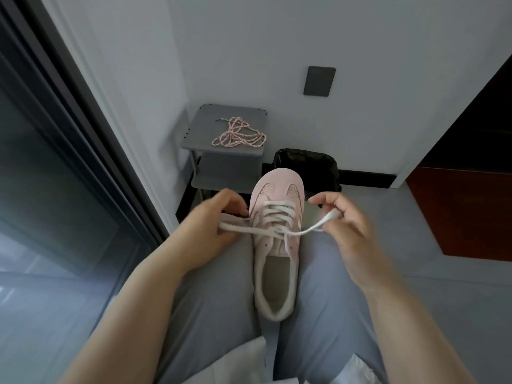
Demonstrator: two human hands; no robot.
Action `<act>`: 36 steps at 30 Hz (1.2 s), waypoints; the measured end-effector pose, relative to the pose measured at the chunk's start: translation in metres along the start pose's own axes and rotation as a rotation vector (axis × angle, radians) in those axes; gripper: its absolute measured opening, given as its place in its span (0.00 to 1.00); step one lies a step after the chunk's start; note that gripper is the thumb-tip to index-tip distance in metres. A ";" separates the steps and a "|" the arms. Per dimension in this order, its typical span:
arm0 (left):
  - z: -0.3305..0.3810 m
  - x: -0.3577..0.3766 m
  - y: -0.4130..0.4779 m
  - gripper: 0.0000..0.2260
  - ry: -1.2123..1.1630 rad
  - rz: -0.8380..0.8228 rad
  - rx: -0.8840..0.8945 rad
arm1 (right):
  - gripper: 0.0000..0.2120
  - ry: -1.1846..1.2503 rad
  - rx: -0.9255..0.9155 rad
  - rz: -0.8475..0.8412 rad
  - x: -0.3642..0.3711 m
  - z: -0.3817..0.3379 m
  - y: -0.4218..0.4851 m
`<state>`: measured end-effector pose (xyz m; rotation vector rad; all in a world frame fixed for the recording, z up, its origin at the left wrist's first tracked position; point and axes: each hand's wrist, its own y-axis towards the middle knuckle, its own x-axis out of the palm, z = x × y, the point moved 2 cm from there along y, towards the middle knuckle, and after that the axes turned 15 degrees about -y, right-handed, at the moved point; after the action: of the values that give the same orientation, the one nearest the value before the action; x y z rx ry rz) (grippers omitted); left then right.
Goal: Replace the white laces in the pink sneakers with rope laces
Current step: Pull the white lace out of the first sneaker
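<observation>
Pink sneaker [277, 194], on the lap. Left hand [219, 217] and right hand [343, 223] apart, each gripping one end of the white lace [275, 212]. Rope laces [238, 135] on grey shelf [250, 115].

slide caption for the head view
Left hand and right hand grip the white lace of a pink sneaker on the lap; rope laces lie on a grey stool

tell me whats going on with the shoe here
A person sits with a pink sneaker on their lap, toe pointing away. The left hand holds one end of the white lace and the right hand pinches the other, each drawn out to its side. The lace is still threaded through the eyelets. The rope laces lie untouched on the grey shelf ahead.
</observation>
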<state>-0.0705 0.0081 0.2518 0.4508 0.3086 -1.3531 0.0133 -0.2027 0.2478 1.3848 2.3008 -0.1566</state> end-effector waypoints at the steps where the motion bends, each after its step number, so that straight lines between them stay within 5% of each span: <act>1: 0.005 0.002 -0.002 0.17 -0.046 -0.109 -0.007 | 0.12 0.027 -0.017 -0.012 0.003 -0.001 -0.001; 4: 0.015 0.000 -0.003 0.17 -0.255 -0.232 -0.078 | 0.13 0.002 -0.045 0.073 0.011 -0.003 -0.003; 6: 0.016 0.005 -0.001 0.13 -0.308 -0.103 -0.112 | 0.11 -0.153 -0.030 0.114 0.014 -0.001 -0.004; 10: 0.011 0.020 0.005 0.08 0.116 0.132 -0.030 | 0.04 -0.404 0.005 0.058 0.021 0.000 -0.010; 21: 0.013 0.029 0.008 0.05 0.334 0.045 0.005 | 0.06 -0.556 -0.090 0.032 0.030 0.007 -0.008; 27: 0.017 0.027 0.005 0.04 0.231 -0.014 0.100 | 0.08 -0.451 -0.074 0.051 0.032 -0.004 -0.010; 32: 0.021 0.025 0.010 0.03 0.157 -0.128 -0.017 | 0.08 -0.376 -0.047 -0.075 0.022 -0.011 0.000; 36: 0.022 0.024 0.016 0.10 0.218 -0.258 -0.092 | 0.18 -0.561 -0.132 0.080 0.017 -0.010 -0.003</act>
<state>-0.0507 -0.0209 0.2623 0.4946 0.6233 -1.5353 0.0006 -0.1872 0.2491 1.1793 1.7584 -0.3170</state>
